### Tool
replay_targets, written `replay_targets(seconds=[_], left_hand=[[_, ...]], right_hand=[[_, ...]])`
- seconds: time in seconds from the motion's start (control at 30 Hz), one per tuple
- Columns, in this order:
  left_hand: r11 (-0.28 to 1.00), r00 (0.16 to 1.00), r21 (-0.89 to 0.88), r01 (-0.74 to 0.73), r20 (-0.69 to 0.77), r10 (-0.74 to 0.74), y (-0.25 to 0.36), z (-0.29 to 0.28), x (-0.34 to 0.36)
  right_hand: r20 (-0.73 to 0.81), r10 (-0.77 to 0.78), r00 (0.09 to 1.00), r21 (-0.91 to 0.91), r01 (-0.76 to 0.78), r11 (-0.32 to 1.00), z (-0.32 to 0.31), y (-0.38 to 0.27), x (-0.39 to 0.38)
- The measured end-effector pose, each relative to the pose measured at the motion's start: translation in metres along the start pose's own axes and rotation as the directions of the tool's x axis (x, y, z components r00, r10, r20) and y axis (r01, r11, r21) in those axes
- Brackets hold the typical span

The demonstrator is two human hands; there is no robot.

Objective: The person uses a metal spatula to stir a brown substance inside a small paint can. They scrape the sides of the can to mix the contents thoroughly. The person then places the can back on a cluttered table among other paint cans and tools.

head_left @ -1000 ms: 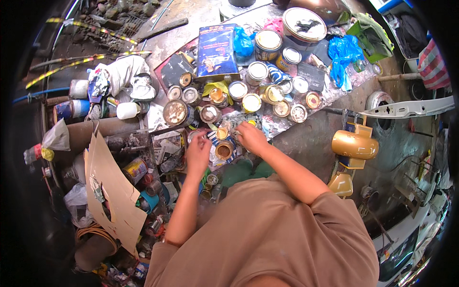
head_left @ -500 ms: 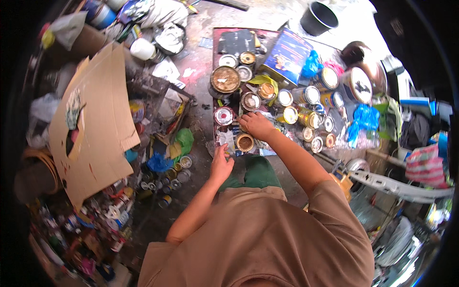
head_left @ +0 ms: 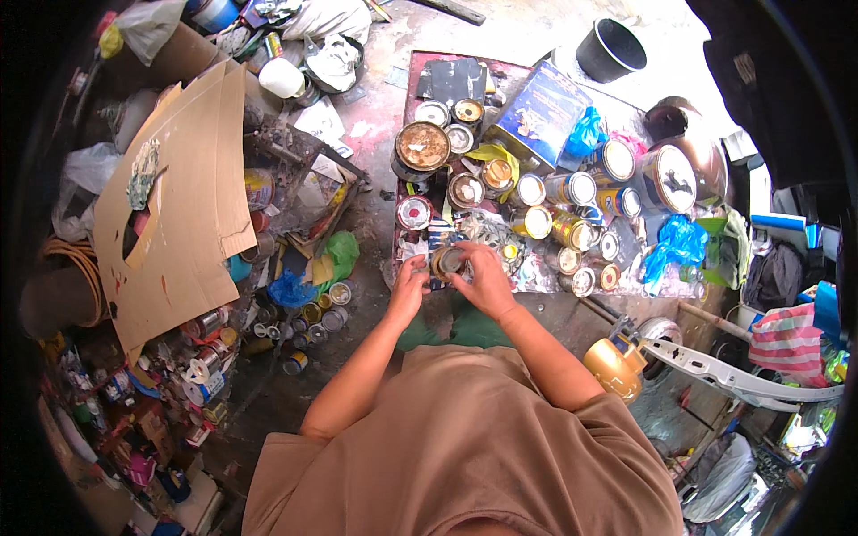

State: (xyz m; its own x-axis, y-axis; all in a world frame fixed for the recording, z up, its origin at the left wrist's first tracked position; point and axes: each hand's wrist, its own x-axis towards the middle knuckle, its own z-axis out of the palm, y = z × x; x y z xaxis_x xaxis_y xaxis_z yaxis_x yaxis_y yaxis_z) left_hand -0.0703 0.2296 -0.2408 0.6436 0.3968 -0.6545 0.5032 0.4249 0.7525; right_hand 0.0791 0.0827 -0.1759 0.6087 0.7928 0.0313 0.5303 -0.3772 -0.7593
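Observation:
At the near edge of the work table, a small paint can (head_left: 437,264) stands between my hands. My right hand (head_left: 484,279) is closed on a round grey lid (head_left: 453,260), held tilted at the can's top and partly hiding it. From the left side, the fingers of my left hand (head_left: 410,284) curl against the can. Just beyond stands a can with a white top and red centre (head_left: 415,213). A brown-topped can (head_left: 466,190) and a larger rusty-lidded can (head_left: 423,146) sit farther back.
Several cans crowd the table's right half, beside a big blue rectangular tin (head_left: 542,116) and a blue plastic bag (head_left: 677,243). A black bucket (head_left: 611,51) stands at the back. Cut cardboard (head_left: 192,205) leans on the left, above scattered cans on the floor.
My right hand has come back toward me from the table, bringing the grey lid to the small can, whose open top showed before. My left hand has moved in against the can.

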Motion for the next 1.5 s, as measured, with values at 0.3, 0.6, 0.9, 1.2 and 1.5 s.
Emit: replay_targets(seconds=[0.3,0.6,0.9,1.2,1.5], left_hand=[[0.784,0.972,0.584,-0.210,0.036,0.233,0.036,0.018,0.011],[0.853,0.995,0.520,0.046,0.052,-0.085,0.063,0.031,0.016],[0.885,0.959,0.412,0.215,0.082,-0.271,0.076,0.030,0.032],[0.872,0.965,0.460,0.169,0.103,-0.241,0.076,0.033,0.035],[0.981,0.968,0.165,0.106,0.209,-0.139,0.108,0.075,0.033]], right_hand=[[-0.027,-0.042,0.999,-0.135,0.038,0.990,0.016,0.003,-0.022],[0.117,0.713,0.692,0.299,-0.709,0.639,0.061,0.031,-0.022],[0.302,0.695,0.652,0.355,-0.754,0.553,0.046,0.015,-0.005],[0.120,0.665,0.737,0.313,-0.664,0.679,0.056,0.014,-0.007],[0.096,0.779,0.619,0.565,-0.678,0.469,-0.026,0.026,0.010]])
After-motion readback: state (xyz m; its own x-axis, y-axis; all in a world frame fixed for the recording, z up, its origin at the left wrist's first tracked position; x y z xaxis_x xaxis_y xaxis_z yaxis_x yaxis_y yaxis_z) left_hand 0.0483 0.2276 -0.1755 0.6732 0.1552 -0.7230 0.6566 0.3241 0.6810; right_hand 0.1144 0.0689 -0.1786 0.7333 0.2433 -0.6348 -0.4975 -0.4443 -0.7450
